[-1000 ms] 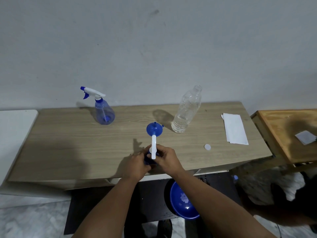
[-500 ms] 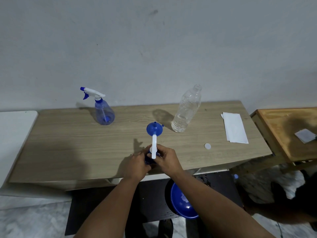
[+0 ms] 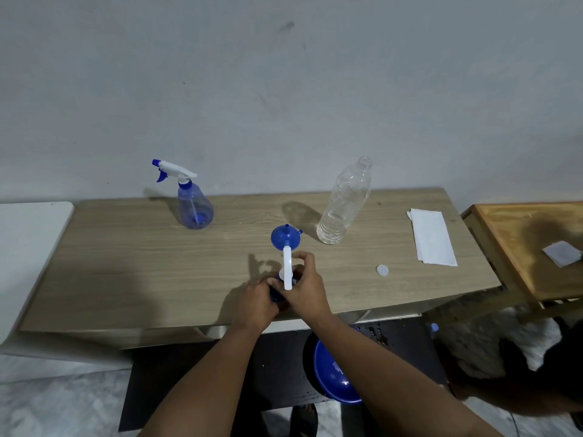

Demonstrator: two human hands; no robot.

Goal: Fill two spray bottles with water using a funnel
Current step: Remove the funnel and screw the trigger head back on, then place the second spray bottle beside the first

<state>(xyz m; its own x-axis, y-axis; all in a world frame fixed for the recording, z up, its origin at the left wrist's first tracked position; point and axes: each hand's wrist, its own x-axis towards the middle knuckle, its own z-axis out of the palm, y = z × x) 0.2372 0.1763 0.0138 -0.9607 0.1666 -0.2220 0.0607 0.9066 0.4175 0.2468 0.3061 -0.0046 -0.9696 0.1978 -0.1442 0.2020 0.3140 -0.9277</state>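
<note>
Near the front edge of the wooden table (image 3: 126,266), my left hand (image 3: 257,302) grips the blue body of a spray bottle (image 3: 277,293), mostly hidden by my fingers. My right hand (image 3: 307,290) is closed around its white trigger head (image 3: 287,268), which points away from me. A blue funnel (image 3: 285,237) lies upside down just behind it. A second blue spray bottle (image 3: 192,203) with its head on stands at the back left. A clear water bottle (image 3: 345,203), uncapped and nearly empty, stands at the back middle.
A small white cap (image 3: 382,270) lies right of my hands, and a folded white paper (image 3: 432,239) further right. A blue basin (image 3: 334,373) sits below the table's front edge. A second wooden table (image 3: 530,244) stands at the right.
My right hand has turned slightly on the trigger head, with the fingers now higher around it. The bottle stays in place.
</note>
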